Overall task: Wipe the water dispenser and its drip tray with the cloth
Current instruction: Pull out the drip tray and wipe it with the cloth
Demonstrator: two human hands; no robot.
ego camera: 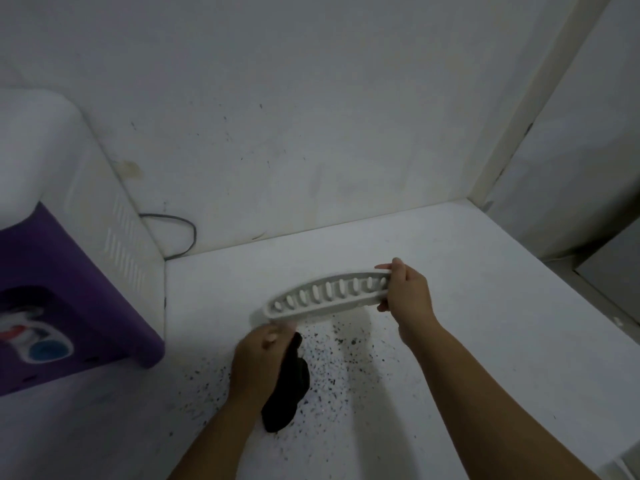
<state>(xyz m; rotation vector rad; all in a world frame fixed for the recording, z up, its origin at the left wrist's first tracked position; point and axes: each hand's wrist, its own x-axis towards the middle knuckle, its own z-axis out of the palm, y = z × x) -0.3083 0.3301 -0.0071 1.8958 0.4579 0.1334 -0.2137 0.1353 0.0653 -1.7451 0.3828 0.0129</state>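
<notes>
White speckled floor (433, 306) fills the lower half of the frame, scattered with dark specks that gather thickest in the lower middle. It meets a plain white wall (311, 116) whose lower part carries faint stains and small dark marks. At the right edge a pale door frame (530, 109) runs up from the corner where floor and wall join.

The water dispenser (69, 271) stands at the left edge, white on top and along its vented side, purple on the front panel, with red and blue taps showing low on that panel. A dark cable (183, 233) loops on the floor behind it, against the wall.

The drip tray (329, 292), a pale slotted grille, is held in the air in the middle of the frame. The right hand (405, 292) grips its right end, thumb and fingers curled around the edge. The left hand (259, 355) sits at the tray's lower left end, blurred, fingers curled round a black cloth (287, 389) that hangs down from it.
</notes>
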